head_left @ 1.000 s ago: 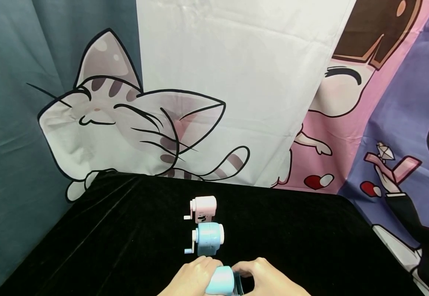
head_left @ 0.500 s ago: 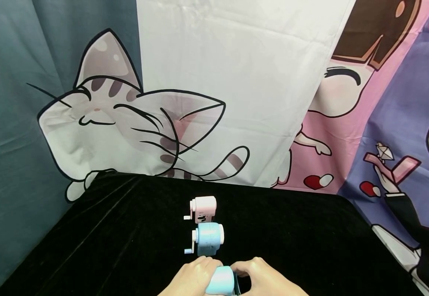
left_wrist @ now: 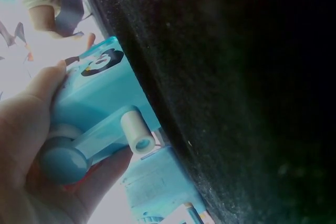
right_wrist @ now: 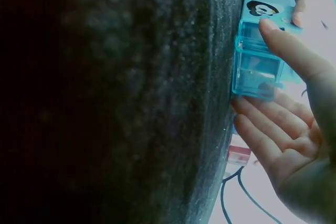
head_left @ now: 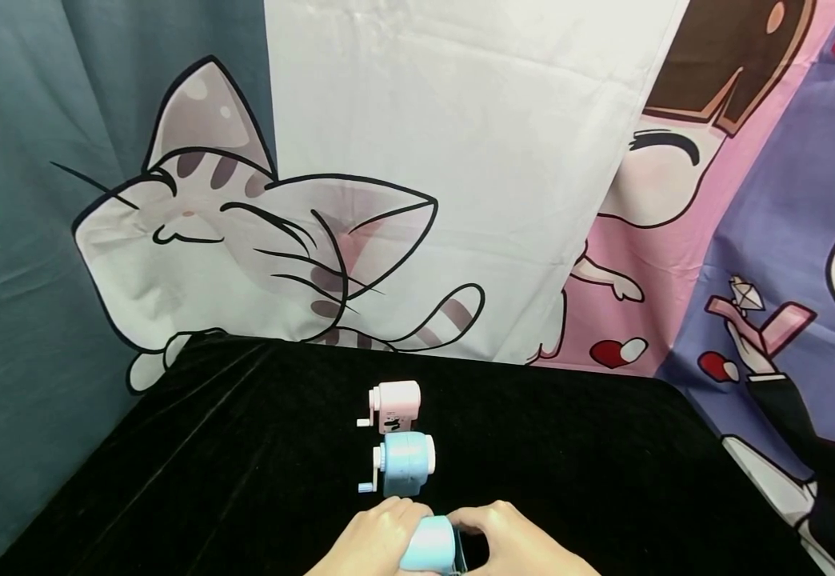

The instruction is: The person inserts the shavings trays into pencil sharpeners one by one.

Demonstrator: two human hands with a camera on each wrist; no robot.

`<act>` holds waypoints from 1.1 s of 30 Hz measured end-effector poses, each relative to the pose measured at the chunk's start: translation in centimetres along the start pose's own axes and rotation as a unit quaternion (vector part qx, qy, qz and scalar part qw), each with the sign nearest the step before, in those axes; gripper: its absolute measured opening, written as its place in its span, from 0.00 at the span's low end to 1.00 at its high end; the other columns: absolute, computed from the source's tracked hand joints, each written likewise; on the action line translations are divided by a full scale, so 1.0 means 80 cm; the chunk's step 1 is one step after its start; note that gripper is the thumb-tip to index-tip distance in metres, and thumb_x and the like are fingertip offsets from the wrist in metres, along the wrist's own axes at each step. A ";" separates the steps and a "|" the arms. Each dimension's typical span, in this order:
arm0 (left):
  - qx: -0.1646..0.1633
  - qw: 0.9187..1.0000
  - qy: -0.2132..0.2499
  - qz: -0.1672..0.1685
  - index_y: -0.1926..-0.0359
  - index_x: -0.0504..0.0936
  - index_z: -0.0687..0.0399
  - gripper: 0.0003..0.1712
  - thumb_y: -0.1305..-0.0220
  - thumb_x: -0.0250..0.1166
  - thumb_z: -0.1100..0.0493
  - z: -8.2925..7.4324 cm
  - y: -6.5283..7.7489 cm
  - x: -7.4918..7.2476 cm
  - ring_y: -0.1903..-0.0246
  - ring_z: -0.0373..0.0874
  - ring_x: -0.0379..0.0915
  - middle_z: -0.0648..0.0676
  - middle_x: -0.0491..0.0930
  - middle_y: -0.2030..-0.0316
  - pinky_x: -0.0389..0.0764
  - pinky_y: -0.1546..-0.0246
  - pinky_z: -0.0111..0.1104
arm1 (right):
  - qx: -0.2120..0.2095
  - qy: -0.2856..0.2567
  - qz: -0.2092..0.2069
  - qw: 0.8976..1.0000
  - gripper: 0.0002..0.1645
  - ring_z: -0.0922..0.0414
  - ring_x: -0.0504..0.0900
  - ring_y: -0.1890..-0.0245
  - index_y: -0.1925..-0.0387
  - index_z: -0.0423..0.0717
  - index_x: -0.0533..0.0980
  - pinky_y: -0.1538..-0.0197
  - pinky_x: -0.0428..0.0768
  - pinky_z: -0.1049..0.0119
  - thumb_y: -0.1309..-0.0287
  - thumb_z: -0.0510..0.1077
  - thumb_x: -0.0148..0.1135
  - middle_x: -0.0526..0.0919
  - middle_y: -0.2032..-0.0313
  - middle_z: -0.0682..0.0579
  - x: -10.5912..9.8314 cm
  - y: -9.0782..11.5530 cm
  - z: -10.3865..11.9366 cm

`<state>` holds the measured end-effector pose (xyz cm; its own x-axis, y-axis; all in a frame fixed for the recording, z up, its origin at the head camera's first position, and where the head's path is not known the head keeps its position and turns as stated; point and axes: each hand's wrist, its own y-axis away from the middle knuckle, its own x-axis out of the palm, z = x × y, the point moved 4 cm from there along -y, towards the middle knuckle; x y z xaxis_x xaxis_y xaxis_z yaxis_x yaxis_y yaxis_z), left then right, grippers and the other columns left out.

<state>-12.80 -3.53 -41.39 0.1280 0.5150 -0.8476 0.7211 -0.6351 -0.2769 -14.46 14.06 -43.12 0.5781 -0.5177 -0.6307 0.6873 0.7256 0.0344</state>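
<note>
A light-blue crank pencil sharpener point(head_left: 429, 546) stands at the near edge of the head view, on the black cloth. My left hand point(head_left: 374, 542) grips its body from the left, the thumb on the penguin-print face in the left wrist view, where the crank handle point(left_wrist: 137, 132) shows. At the other side, a see-through blue shavings drawer point(right_wrist: 256, 74) juts from the body. My right hand point(head_left: 521, 546) holds this drawer, thumb on one side and fingers on the other. Part of the sharpener lies behind both hands in the head view.
Beyond the hands stands another blue crank sharpener point(head_left: 406, 464), with a pink one point(head_left: 398, 406) just behind it. Black cloth point(head_left: 259, 472) covers the table. A printed cartoon curtain point(head_left: 504, 160) hangs at the back.
The right hand has shifted slightly left, and the drawer sticks out a little less from the sharpener. The left hand keeps its hold. The two sharpeners behind have stayed put.
</note>
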 end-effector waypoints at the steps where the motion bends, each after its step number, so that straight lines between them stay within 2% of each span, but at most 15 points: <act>1: -0.001 1.000 0.001 -0.001 0.58 0.75 0.51 0.28 0.51 0.64 0.36 0.000 0.000 0.000 0.68 0.31 0.66 0.42 0.76 0.65 0.74 0.70 0.25 | 0.000 0.005 -0.002 1.000 0.28 0.65 0.77 0.58 0.51 0.58 0.73 0.55 0.77 0.65 0.55 0.61 0.65 0.80 0.57 0.62 -0.001 0.000 0.000; 7: -0.015 1.000 0.011 0.005 0.57 0.75 0.51 0.28 0.52 0.65 0.36 0.002 0.000 0.001 0.67 0.31 0.66 0.42 0.75 0.65 0.75 0.70 0.26 | 0.007 0.004 -0.011 1.000 0.31 0.64 0.76 0.56 0.49 0.59 0.72 0.53 0.77 0.62 0.55 0.62 0.66 0.79 0.55 0.61 -0.007 0.005 0.000; 12: -0.010 1.000 0.009 0.002 0.58 0.75 0.51 0.29 0.51 0.64 0.35 0.001 0.001 -0.001 0.68 0.31 0.66 0.42 0.76 0.65 0.75 0.70 0.27 | 0.019 -0.013 -0.006 1.000 0.31 0.63 0.76 0.55 0.48 0.59 0.71 0.53 0.77 0.61 0.55 0.61 0.66 0.79 0.54 0.61 -0.008 0.008 -0.001; 22: -0.021 0.999 0.022 0.011 0.57 0.74 0.50 0.28 0.51 0.64 0.36 0.001 0.000 0.000 0.67 0.31 0.66 0.41 0.75 0.65 0.75 0.69 0.27 | 0.010 -0.020 -0.013 1.000 0.27 0.64 0.78 0.59 0.51 0.57 0.73 0.57 0.77 0.67 0.54 0.59 0.66 0.81 0.57 0.61 -0.004 0.005 -0.002; 27: -0.022 1.000 0.009 0.019 0.57 0.74 0.50 0.28 0.51 0.64 0.36 -0.001 -0.001 0.000 0.67 0.31 0.66 0.41 0.75 0.65 0.75 0.70 0.27 | -0.004 -0.022 -0.017 1.000 0.27 0.64 0.78 0.60 0.52 0.56 0.73 0.58 0.78 0.68 0.54 0.59 0.66 0.81 0.58 0.60 -0.002 0.005 -0.004; 33: -0.006 1.000 -0.011 0.016 0.57 0.74 0.52 0.30 0.51 0.63 0.35 -0.004 -0.001 0.000 0.67 0.31 0.66 0.43 0.75 0.64 0.75 0.70 0.26 | -0.013 -0.026 -0.018 0.999 0.27 0.63 0.78 0.60 0.52 0.55 0.73 0.58 0.78 0.68 0.54 0.58 0.66 0.81 0.58 0.60 -0.001 0.002 -0.006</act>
<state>-12.64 -3.34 -41.23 0.1361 0.4811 -0.8661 0.7250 -0.6441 -0.2438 -14.58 14.47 -43.44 0.5766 -0.5658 -0.5894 0.6960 0.7180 -0.0084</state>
